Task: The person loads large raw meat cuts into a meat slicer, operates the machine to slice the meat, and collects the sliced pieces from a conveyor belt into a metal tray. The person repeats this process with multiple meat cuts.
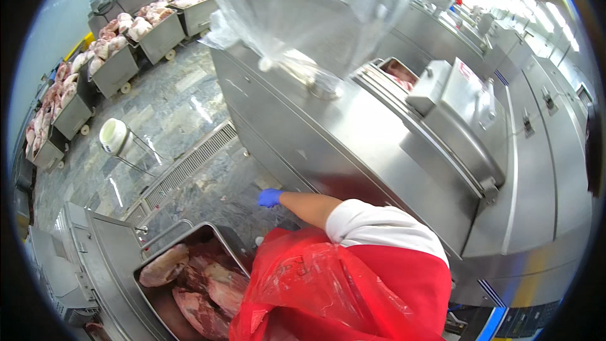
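My right hand (270, 197), in a blue glove, hangs over the floor beside the steel machine cabinet. Its fingers look curled in, and I see nothing in them. The bare forearm runs back to a white short sleeve (385, 227). A red plastic apron (322, 278) covers my front. Left of the apron stands a steel tub (232, 246) with a bar handle, holding several large cuts of raw meat (201, 312). My left hand does not appear.
A steel machine cabinet (353, 132) with clear plastic sheeting (309, 12) above it fills the middle. Several meat-filled steel carts (163, 39) line the left wall. A white bucket (115, 137) on a stand and a drain grate (189, 167) are on the tiled floor.
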Demonstrator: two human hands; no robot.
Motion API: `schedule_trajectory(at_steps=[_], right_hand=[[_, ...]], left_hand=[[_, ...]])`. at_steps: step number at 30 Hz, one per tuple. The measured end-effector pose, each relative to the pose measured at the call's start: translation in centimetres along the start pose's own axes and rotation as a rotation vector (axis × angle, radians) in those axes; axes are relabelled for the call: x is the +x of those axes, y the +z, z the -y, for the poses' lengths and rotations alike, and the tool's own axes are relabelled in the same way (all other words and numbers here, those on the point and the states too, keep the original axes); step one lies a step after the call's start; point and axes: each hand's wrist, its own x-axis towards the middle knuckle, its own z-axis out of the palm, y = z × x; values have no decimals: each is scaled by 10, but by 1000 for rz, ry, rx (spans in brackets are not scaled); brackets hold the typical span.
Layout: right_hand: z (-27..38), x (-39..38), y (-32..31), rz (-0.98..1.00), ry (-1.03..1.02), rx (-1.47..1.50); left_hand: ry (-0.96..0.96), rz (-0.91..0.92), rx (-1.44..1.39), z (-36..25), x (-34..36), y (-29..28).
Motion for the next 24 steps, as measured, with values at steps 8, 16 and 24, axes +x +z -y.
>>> schedule_trajectory(at_steps=[8, 16, 24], right_hand=[[-106, 40, -38, 21, 311, 305], [-147, 119, -125, 409, -48, -225], [-93, 377, -250, 505, 315, 264]], left_hand=[[544, -268, 470, -52, 84, -100], [-290, -326, -635, -171, 143, -118], [-300, -542, -407, -180, 149, -89]])
